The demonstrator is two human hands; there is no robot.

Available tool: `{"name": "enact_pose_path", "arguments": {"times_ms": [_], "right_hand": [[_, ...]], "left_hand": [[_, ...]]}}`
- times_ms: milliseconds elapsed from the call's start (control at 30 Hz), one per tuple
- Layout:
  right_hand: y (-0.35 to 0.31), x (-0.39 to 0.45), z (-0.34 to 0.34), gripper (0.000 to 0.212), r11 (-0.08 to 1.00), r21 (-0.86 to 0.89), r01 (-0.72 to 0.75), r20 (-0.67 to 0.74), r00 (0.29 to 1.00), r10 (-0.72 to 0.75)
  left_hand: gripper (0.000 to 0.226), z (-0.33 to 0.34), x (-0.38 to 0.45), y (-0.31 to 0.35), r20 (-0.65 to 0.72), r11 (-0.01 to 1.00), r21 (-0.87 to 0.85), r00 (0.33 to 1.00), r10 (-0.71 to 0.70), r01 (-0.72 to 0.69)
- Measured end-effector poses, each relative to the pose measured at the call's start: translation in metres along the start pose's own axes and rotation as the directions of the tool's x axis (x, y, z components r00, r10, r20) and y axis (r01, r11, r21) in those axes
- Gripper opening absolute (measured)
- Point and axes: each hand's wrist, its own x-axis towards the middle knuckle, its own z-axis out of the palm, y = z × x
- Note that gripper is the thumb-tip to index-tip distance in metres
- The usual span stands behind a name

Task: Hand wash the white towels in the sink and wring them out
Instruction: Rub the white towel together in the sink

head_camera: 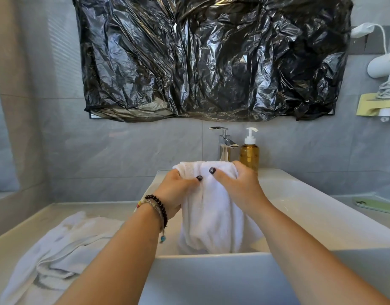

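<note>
Above the white sink (pixel 299 208), both hands hold up one white towel (pixel 211 216) by its top edge — the left hand (pixel 178 190) bunches the cloth at its left upper corner, the right hand (pixel 240 183) clenches it at the right, and the two thumbs, with dark-painted nails, press on the front of the fabric close together. The towel hangs down in loose folds between the forearms, its lower end dropping behind the near rim into the basin. Beaded bracelets (pixel 158 208) circle the left wrist.

A second white towel (pixel 57 245) lies crumpled on the countertop (pixel 17 230) to the left of the sink, well apart from the held one.

Behind the raised towel stands a chrome faucet (pixel 225 143), and just to its right an amber soap bottle (pixel 249 154) with a white pump, partly hidden by the right hand. On the grey tiled wall above, crinkled black plastic sheeting (pixel 211 58) covers a wide rectangle. At the far right a white hair dryer (pixel 383 67) hangs in a wall holder, and a pale green flat object (pixel 377 205) lies on the counter — what it is cannot be told
</note>
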Motion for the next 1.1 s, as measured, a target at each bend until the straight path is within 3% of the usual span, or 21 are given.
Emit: {"name": "enact_pose_path", "arguments": {"times_ms": [33,100,167,267,367,467,567,633,667,767,867,933,1000,1100], "right_hand": [[0.002,-0.001,0.002,0.027,0.999,-0.032,0.011,0.069,0.998,-0.009],[0.006,-0.003,0.008,0.007,0.989,-0.137,0.055,0.17,0.985,-0.031],[0.009,-0.004,0.013,0.019,0.976,-0.202,0.086,0.157,0.986,-0.055],[0.004,-0.003,0.016,0.024,0.962,-0.258,0.083,0.033,0.996,-0.077],[-0.004,-0.006,0.019,0.053,0.948,-0.297,0.118,-0.042,0.99,-0.136],[-0.007,-0.013,0.022,0.059,0.942,-0.244,0.231,-0.031,0.969,-0.246],[-0.003,-0.013,0.016,0.048,0.967,0.032,0.255,-0.017,0.967,-0.254],[-0.002,-0.009,0.013,0.025,0.968,0.176,0.18,0.023,0.982,-0.187],[0.001,-0.006,0.013,0.006,0.966,0.231,0.119,0.069,0.988,-0.139],[0.003,0.001,0.018,0.046,0.953,0.297,-0.067,0.226,0.974,-0.002],[-0.006,-0.005,0.022,0.033,0.902,0.42,-0.095,0.444,0.889,-0.113],[-0.01,-0.01,0.022,0.04,0.904,0.376,-0.205,0.59,0.805,-0.063],[-0.004,-0.004,0.016,0.055,0.951,0.205,-0.233,0.635,0.771,0.052],[0.008,0.012,-0.008,0.046,0.995,-0.097,0.018,0.547,0.836,0.038]], "left_hand": [[0.018,-0.005,0.0,-0.002,-0.029,1.0,0.029,0.999,0.013,-0.012],[0.015,-0.011,0.003,-0.007,-0.126,0.959,0.275,0.986,0.108,-0.07],[0.024,-0.011,0.005,-0.011,-0.112,0.865,0.487,0.973,0.201,-0.123],[0.025,-0.006,0.007,-0.011,-0.116,0.837,0.535,0.972,0.205,-0.113],[0.039,-0.001,0.009,-0.011,-0.137,0.831,0.554,0.978,0.155,-0.054],[0.045,0.0,0.007,-0.01,-0.177,0.903,0.429,0.983,0.052,0.029],[0.032,0.0,0.004,-0.005,-0.163,0.987,0.135,0.985,-0.062,0.085],[0.015,-0.002,0.004,-0.001,-0.147,0.999,0.004,0.988,-0.04,0.041],[0.02,-0.003,0.002,0.001,-0.128,0.999,-0.051,0.991,-0.025,0.019],[0.04,-0.008,-0.001,0.006,-0.023,0.977,-0.208,0.999,0.035,-0.039],[0.031,-0.011,-0.006,0.013,0.087,0.961,-0.264,0.99,0.113,-0.086],[0.017,-0.012,-0.011,0.017,0.122,0.948,-0.304,0.983,0.136,-0.093],[0.027,-0.013,-0.012,0.018,0.108,0.938,-0.345,0.991,0.083,-0.04],[0.035,-0.014,-0.004,0.013,-0.015,0.947,-0.321,1.0,0.008,-0.012]]}}
